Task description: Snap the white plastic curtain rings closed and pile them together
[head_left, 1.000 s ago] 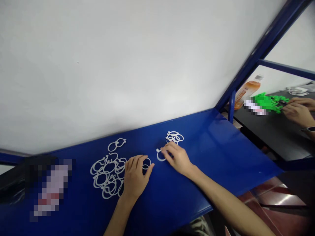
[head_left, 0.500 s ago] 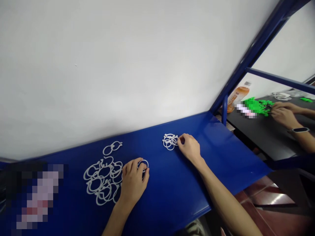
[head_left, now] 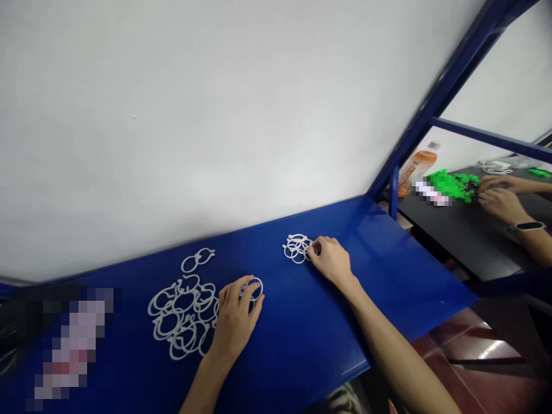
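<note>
Blue table (head_left: 302, 328), orange-filled bottle (head_left: 417, 168) beyond; left grip (head_left: 236, 315) and right grip (head_left: 333, 260) pinching rings (head_left: 262, 287).

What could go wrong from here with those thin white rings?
In the big pile of thin white rings, overlapping ones might snag each other. The right hand, at the edge of the small white ring cluster, could nudge it apart. The left hand, beside the big pile, might brush rings loose.

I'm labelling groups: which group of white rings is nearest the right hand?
The small cluster beside the right hand; the large pile and the separate pair lie farther left.
</note>
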Motion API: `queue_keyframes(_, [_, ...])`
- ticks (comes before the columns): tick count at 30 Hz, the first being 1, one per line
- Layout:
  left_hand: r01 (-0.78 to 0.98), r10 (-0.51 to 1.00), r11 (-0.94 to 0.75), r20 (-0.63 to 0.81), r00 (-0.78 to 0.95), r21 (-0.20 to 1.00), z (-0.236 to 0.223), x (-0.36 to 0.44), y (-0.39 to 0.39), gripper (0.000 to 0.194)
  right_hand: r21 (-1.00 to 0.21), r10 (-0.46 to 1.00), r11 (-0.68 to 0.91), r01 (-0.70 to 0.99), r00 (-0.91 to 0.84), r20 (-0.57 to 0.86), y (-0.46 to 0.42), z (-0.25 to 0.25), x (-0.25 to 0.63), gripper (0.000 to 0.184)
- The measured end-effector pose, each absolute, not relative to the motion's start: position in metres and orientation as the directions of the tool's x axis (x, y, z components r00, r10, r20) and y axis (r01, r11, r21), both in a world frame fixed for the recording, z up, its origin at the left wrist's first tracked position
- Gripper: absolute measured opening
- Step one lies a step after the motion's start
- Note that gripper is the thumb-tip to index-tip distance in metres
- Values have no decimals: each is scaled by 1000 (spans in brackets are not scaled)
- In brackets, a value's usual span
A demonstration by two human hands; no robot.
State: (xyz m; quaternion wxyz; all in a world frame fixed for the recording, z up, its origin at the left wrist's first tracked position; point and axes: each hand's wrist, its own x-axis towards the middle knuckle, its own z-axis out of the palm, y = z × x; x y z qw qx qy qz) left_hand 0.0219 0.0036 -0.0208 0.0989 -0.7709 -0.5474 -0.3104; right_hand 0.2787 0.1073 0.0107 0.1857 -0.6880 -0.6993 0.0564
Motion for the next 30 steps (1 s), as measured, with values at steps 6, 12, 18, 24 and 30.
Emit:
queue_keyframes(6, [897,777,-393,596,205,204,-22,21,4,23,-320,989,14,947,34,144,107,12,280,16])
queue_keyframes(12, [866,772,-435,598,217,247,-21,21,4,24,-330,985,-7,944,64,162,109,10,282,24])
queue_keyframes(18, [780,785,-460,605,134,424,-19,21,4,35,-348,878,190,918,0,479,108,14,280,29])
queue_keyframes(24, [733,758,-512,637,140,448,-20,22,1,44,-530,750,659,534,-422,509,74,14,243,21])
queue_keyframes(30, [655,791,-533,591,160,536,-17,28,-2,42,-762,763,573,301,-536,361,52,-3,215,15])
